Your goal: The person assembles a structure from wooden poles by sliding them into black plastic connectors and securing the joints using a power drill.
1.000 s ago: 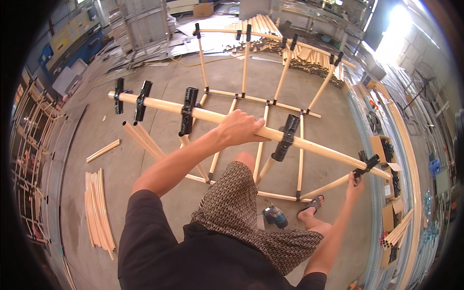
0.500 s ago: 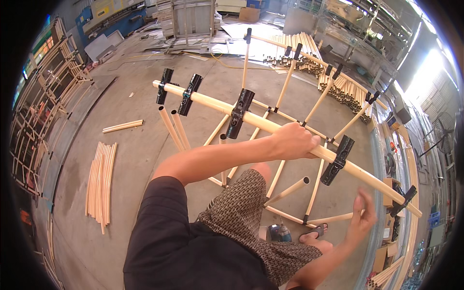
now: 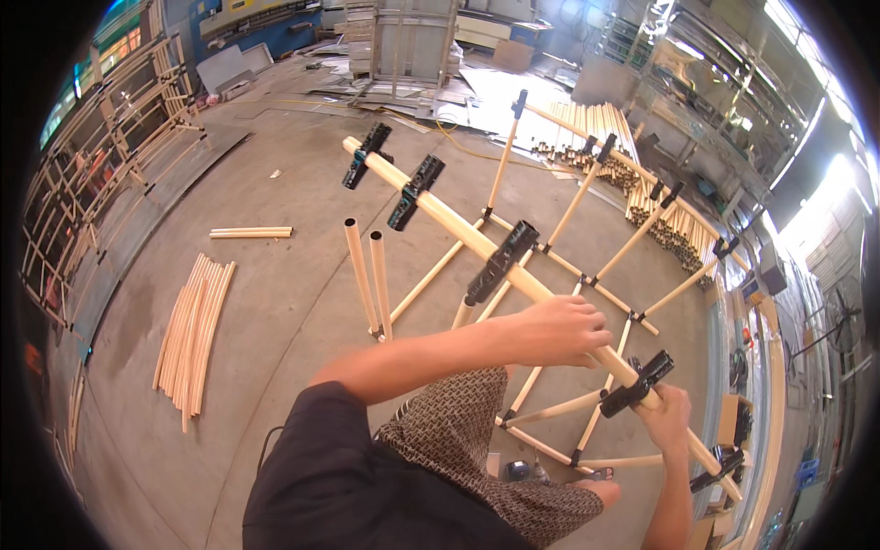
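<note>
A long cream pipe (image 3: 458, 226) slants across in front of me, with several black pipe joints (image 3: 502, 263) fixed along it. My left hand (image 3: 561, 330) is wrapped over the pipe between two joints. My right hand (image 3: 666, 417) grips it farther right, beside the joint (image 3: 637, 383) there. Under the middle joint an upright pipe (image 3: 463, 313) shows; whether it sits inside the joint I cannot tell. Two open-topped upright pipes (image 3: 357, 275) stand apart from the held pipe's left part. Below spreads a floor-level frame (image 3: 518, 240) of pipes and black joints, its far side rising to a top rail.
Loose pipes (image 3: 194, 335) and a short pair (image 3: 251, 233) lie on the floor at left. Pipe stacks (image 3: 674, 220) sit behind the frame. Racks (image 3: 110, 183) stand far left, cardboard boxes (image 3: 733, 417) at right. A dark tool (image 3: 518, 470) is by my feet.
My right hand has come up from below and closed on the pipe. The held pipe's right part is lower in view, and my view has shifted. My left hand keeps its grip.
</note>
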Demonstrator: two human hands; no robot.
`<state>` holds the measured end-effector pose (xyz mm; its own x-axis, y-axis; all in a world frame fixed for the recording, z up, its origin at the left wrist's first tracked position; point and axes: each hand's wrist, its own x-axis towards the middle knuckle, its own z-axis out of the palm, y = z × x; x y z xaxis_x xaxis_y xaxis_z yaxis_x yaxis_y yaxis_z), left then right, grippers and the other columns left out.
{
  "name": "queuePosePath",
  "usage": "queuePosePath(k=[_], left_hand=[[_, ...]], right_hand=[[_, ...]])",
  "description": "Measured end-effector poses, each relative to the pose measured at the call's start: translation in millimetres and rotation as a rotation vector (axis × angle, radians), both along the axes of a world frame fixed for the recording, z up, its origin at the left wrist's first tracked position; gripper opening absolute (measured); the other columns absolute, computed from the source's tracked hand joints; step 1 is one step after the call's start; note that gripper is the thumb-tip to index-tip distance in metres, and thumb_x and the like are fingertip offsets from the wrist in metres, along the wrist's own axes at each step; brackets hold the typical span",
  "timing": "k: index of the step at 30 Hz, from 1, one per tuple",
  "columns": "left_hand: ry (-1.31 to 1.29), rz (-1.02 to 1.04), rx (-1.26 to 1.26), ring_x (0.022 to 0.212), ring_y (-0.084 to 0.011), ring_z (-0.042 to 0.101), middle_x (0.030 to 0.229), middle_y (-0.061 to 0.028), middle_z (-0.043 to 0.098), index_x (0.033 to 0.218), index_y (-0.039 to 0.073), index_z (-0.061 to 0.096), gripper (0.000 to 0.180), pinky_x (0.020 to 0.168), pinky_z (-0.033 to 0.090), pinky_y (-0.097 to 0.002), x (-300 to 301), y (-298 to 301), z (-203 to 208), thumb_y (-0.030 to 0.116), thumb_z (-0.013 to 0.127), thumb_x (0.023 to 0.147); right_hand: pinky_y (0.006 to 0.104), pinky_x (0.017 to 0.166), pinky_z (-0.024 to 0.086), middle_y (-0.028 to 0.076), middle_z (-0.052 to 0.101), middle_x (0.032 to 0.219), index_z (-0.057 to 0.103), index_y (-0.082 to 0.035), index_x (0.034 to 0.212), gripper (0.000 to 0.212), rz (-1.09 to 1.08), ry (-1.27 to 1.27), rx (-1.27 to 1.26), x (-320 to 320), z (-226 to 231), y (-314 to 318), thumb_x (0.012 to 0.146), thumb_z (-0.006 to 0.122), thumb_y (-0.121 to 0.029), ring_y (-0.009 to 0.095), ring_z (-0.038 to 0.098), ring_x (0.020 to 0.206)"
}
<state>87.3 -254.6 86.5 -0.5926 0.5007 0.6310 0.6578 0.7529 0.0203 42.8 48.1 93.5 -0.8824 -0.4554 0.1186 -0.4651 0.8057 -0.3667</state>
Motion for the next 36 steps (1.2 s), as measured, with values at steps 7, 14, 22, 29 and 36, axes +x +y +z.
queuePosePath(k=[7,14,22,29,36], left_hand=[[0.000,1.064,0.630,0.093,-0.0356,0.071,0.102,-0.0213,0.072,0.114,0.002,0.070,0.032,0.080,0.054,-0.0453,90.4,-200.3,-40.5,0.017,0.077,0.085],[-0.219,1.045,0.845,0.082,-0.0380,0.069,0.084,-0.0236,0.070,0.112,-0.002,0.070,0.032,0.072,0.050,-0.0442,60.7,-200.1,-62.4,0.018,0.077,0.087],[0.035,0.956,1.164,0.081,-0.0253,0.070,0.093,-0.0145,0.075,0.121,0.003,0.071,0.041,0.076,0.054,-0.0374,66.2,-226.5,-70.4,0.016,0.081,0.084],[0.048,1.037,1.013,0.103,-0.0255,0.066,0.115,-0.0158,0.072,0.122,0.001,0.070,0.046,0.089,0.052,-0.0388,70.3,-241.5,-90.0,0.020,0.082,0.083],[0.101,1.088,0.923,0.097,-0.0320,0.067,0.106,-0.0206,0.072,0.116,-0.002,0.069,0.045,0.086,0.052,-0.0416,90.4,-344.5,-132.0,0.027,0.082,0.085]], right_hand=[[0.0406,0.068,0.051,0.017,0.069,0.071,0.079,-0.006,0.097,0.030,-0.068,0.027,0.009,12.2,-8.5,7.7,0.069,0.084,-0.018,0.034,0.069,0.067],[0.0413,0.068,0.050,0.018,0.068,0.071,0.079,-0.007,0.098,0.032,-0.068,0.065,0.006,18.5,-15.4,2.6,0.068,0.083,-0.015,0.036,0.067,0.067],[0.0392,0.062,0.048,0.018,0.064,0.067,0.077,-0.004,0.096,0.029,-0.059,0.161,-0.109,23.3,-20.4,12.0,0.068,0.083,-0.009,0.034,0.064,0.061],[0.0396,0.061,0.047,0.019,0.063,0.067,0.076,-0.004,0.095,0.026,-0.025,0.328,-0.062,22.9,-19.1,3.8,0.070,0.082,-0.007,0.035,0.064,0.061],[0.0426,0.061,0.047,0.019,0.064,0.072,0.074,-0.003,0.091,0.023,-0.026,0.380,-0.072,9.4,-11.7,-4.1,0.069,0.080,-0.003,0.038,0.064,0.066]])
